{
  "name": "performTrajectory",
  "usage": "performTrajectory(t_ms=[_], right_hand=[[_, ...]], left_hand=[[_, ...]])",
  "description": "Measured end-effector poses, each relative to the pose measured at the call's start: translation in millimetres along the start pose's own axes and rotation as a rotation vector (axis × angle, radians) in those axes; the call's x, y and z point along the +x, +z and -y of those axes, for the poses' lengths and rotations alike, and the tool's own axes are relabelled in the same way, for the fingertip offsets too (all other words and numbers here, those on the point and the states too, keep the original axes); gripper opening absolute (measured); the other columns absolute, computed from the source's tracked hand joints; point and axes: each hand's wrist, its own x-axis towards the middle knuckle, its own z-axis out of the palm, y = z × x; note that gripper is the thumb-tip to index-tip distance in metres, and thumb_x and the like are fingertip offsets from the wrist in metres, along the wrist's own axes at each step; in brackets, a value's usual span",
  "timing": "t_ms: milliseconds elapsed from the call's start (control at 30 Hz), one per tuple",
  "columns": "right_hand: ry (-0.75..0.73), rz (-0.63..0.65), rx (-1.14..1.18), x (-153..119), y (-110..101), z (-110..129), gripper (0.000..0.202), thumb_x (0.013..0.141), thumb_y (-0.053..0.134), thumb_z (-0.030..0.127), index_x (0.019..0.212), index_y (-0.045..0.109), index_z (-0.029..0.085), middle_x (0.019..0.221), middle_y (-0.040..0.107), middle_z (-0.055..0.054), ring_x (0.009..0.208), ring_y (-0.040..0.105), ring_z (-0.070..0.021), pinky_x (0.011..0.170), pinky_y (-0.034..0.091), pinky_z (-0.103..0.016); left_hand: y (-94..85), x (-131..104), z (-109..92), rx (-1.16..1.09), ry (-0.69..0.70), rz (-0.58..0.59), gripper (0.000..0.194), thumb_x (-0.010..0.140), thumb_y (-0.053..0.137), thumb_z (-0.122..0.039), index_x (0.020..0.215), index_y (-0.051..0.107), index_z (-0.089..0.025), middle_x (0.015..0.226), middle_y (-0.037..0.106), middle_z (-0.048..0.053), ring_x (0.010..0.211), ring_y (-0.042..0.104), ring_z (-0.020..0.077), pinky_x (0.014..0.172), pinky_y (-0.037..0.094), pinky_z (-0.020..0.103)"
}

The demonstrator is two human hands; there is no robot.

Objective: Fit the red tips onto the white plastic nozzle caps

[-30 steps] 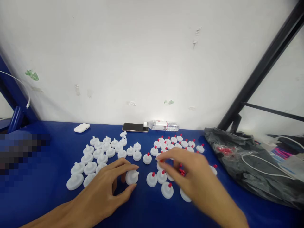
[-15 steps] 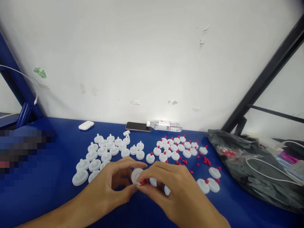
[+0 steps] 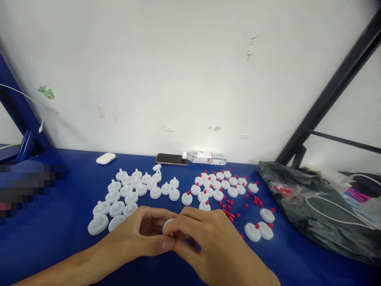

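Observation:
Between my two hands, low in the middle of the head view, is a round white nozzle lid (image 3: 167, 225), mostly hidden by fingers. My left hand (image 3: 133, 234) grips its rim between thumb and fingers. Pinched against the lid's right side is my right hand (image 3: 208, 238); the small red cap seen there earlier is now hidden behind its fingers. Several white lids with bare nozzles (image 3: 131, 198) stand in a group beyond my left hand. Beyond my right hand are several white lids with red caps on their nozzles (image 3: 218, 194), and loose red caps (image 3: 229, 215) lie near them.
Along the wall lie a white case (image 3: 106, 159), a phone (image 3: 172, 159) and a clear water bottle (image 3: 205, 157) on its side. A black plastic bag (image 3: 300, 214) with a white cable on it covers the right side of the blue table (image 3: 68, 190).
My right hand has shifted slightly left and closed further over the nozzle lid, hiding the red cap. More loose red caps now show beyond it. The camera view has shifted slightly.

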Motion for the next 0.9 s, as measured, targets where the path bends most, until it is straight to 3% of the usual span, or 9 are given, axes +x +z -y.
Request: performTrajectory(t_ms=[167, 300, 400, 567, 667, 800, 900], right_hand=[[-0.003, 0.026, -0.019, -1, 0, 0, 0.009, 0.099, 0.069, 0.025, 0.105, 0.073, 0.030, 0.091, 0.074, 0.007, 0.074, 0.067, -0.0112, 0.068, 0.040, -0.025], [-0.026, 0.048, 0.017, -3, 0, -1, 0.009, 0.099, 0.070, 0.026, 0.106, 0.073, 0.032, 0.095, 0.075, 0.008, 0.077, 0.069, -0.0107, 0.071, 0.041, -0.024], [-0.035, 0.044, 0.036, -3, -1, 1, 0.012, 0.100, 0.070, 0.024, 0.105, 0.074, 0.033, 0.098, 0.076, 0.009, 0.081, 0.070, -0.0099, 0.074, 0.041, -0.023], [-0.044, 0.044, 0.053, -2, -4, 2, 0.009, 0.099, 0.071, 0.026, 0.102, 0.074, 0.033, 0.099, 0.076, 0.010, 0.080, 0.070, -0.0086, 0.074, 0.042, -0.021], [-0.058, 0.047, 0.037, -2, -4, 0, 0.009, 0.101, 0.068, 0.026, 0.105, 0.073, 0.032, 0.102, 0.077, 0.010, 0.083, 0.072, -0.0088, 0.075, 0.044, -0.021], [-0.076, 0.019, -0.043, -1, -3, -2, 0.012, 0.102, 0.066, 0.022, 0.107, 0.071, 0.030, 0.102, 0.078, 0.008, 0.083, 0.073, -0.0115, 0.074, 0.045, -0.024], [-0.060, -0.072, -0.009, -3, -9, -2, 0.011, 0.101, 0.066, 0.022, 0.104, 0.073, 0.030, 0.099, 0.078, 0.007, 0.079, 0.072, -0.0109, 0.071, 0.047, -0.022]], left_hand=[[-0.7, 0, -1, 0.021, -0.039, 0.008, 0.036, 0.081, 0.084, -0.046, 0.107, 0.082, -0.022, 0.085, 0.074, 0.002, 0.070, 0.060, 0.0131, 0.064, 0.042, 0.023], [1.8, 0, 3, 0.039, -0.010, 0.016, 0.032, 0.077, 0.084, -0.048, 0.086, 0.081, -0.018, 0.067, 0.061, -0.001, 0.058, 0.041, 0.0094, 0.056, 0.034, 0.023], [3.9, -1, 8, 0.077, 0.026, 0.002, 0.035, 0.077, 0.081, -0.050, 0.084, 0.076, -0.016, 0.064, 0.055, -0.002, 0.058, 0.037, 0.0095, 0.054, 0.029, 0.024], [4.3, -4, 11, 0.159, 0.061, -0.017, 0.028, 0.079, 0.079, -0.042, 0.085, 0.075, -0.015, 0.066, 0.058, -0.001, 0.059, 0.043, 0.0105, 0.054, 0.031, 0.024], [1.7, -5, 13, 0.171, 0.060, -0.060, 0.028, 0.078, 0.082, -0.036, 0.098, 0.078, -0.017, 0.073, 0.066, 0.000, 0.064, 0.055, 0.0136, 0.061, 0.043, 0.025], [-3.2, -7, 16, 0.208, 0.077, -0.113, 0.046, 0.084, 0.081, -0.045, 0.122, 0.074, -0.021, 0.098, 0.078, 0.006, 0.092, 0.071, 0.0259, 0.083, 0.057, 0.034], [-5.3, -11, 15, 0.260, 0.096, -0.167, 0.049, 0.095, 0.067, -0.054, 0.134, 0.067, -0.025, 0.108, 0.077, 0.008, 0.098, 0.072, 0.0266, 0.083, 0.059, 0.035]])
